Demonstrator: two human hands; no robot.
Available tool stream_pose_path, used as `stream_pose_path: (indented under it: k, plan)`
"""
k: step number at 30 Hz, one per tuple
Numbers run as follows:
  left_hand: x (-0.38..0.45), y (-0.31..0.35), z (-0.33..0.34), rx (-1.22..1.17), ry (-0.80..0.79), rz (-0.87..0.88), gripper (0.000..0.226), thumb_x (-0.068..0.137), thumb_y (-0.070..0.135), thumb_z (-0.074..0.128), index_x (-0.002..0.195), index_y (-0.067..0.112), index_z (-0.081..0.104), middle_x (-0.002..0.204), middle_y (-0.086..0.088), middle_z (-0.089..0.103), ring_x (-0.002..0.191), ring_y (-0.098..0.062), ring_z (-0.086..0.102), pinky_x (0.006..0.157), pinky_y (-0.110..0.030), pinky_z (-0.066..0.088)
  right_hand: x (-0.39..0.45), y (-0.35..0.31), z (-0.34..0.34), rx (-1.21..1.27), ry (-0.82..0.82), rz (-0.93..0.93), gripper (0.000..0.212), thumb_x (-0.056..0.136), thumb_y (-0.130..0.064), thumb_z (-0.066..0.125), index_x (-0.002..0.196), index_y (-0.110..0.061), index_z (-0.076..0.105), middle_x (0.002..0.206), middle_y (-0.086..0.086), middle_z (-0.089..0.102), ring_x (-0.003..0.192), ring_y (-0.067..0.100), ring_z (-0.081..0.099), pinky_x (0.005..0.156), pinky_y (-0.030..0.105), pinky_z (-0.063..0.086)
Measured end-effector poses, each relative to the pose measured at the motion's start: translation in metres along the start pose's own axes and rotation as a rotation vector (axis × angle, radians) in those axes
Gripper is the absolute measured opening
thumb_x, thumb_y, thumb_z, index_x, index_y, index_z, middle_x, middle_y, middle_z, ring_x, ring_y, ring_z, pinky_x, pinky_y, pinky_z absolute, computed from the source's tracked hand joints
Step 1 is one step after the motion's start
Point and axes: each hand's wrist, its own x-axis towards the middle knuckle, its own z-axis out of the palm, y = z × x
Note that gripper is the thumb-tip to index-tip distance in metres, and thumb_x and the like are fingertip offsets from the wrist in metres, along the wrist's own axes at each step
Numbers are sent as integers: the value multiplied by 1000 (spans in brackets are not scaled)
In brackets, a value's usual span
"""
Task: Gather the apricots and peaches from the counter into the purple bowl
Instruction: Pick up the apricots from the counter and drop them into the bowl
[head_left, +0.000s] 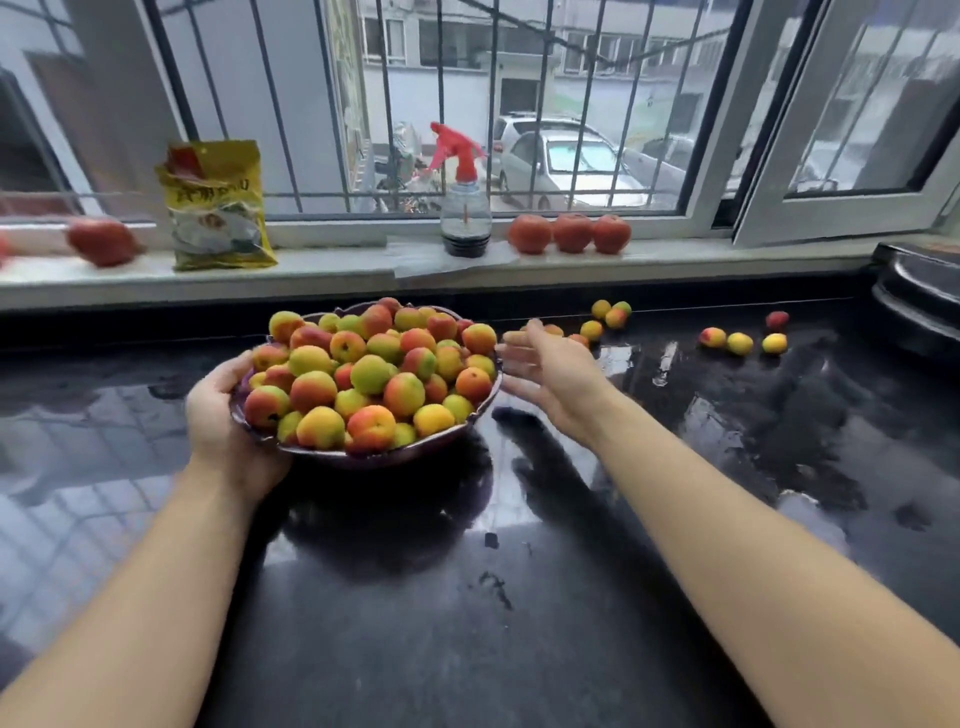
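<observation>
Purple bowl gripped by left fingers (heaped)

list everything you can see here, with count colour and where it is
purple bowl: one, heaped with fruit, over the counter's left-centre
fruit in bowl: dozens, yellow, green and orange-red
loose fruit: about ten, yellow and red, on the counter right of the bowl, some partly hidden by the right hand
counter: one, glossy black
tomatoes: three red together on the sill, a blurred one far left
spray bottle: one, clear with red trigger, mid sill
yellow packet: one, left on the sill
dark pot: one, far right edge
left hand: holds the bowl's left rim
right hand: open, beside the bowl
</observation>
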Motion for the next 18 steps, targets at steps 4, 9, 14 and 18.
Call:
stream_pose_path:
  k: [4, 9, 14, 18]
  plan:
    - [7, -5, -3, -13, 1, 20, 68, 98, 33, 52, 158, 1, 48, 145, -23, 66, 132, -42, 66, 116, -59, 45, 58, 14, -32, -1198, 357, -397, 29, 96, -20, 51, 123, -15, 64, 125, 11, 64, 119, 34, 51, 104, 41, 39]
    - [18, -6, -12, -22, 74, -3, 55, 106, 30, 34, 142, 4, 66, 138, -24, 70, 123, -43, 71, 109, -58, 53, 114, 25, -26, -1681, 220, -328, 53, 98, -37, 46, 150, -30, 40, 151, 4, 46, 142, 37, 29, 120, 54, 11]
    - [21, -6, -12, -84, 36, -7, 54, 105, 24, 28, 126, 11, 76, 135, -22, 72, 120, -41, 73, 104, -59, 57, 112, 9, -2, -1464, 286, -456, 31, 94, -27, 57, 124, -25, 64, 120, 5, 67, 121, 32, 52, 115, 50, 28]
    - [19, -6, -7, -128, 13, 27, 54, 101, 13, 27, 123, 6, 76, 135, -26, 71, 120, -43, 72, 104, -60, 58, 53, -39, 28, -591, 53, -467, 27, 99, -43, 57, 106, -19, 67, 98, -3, 76, 100, 13, 68, 93, 35, 51]
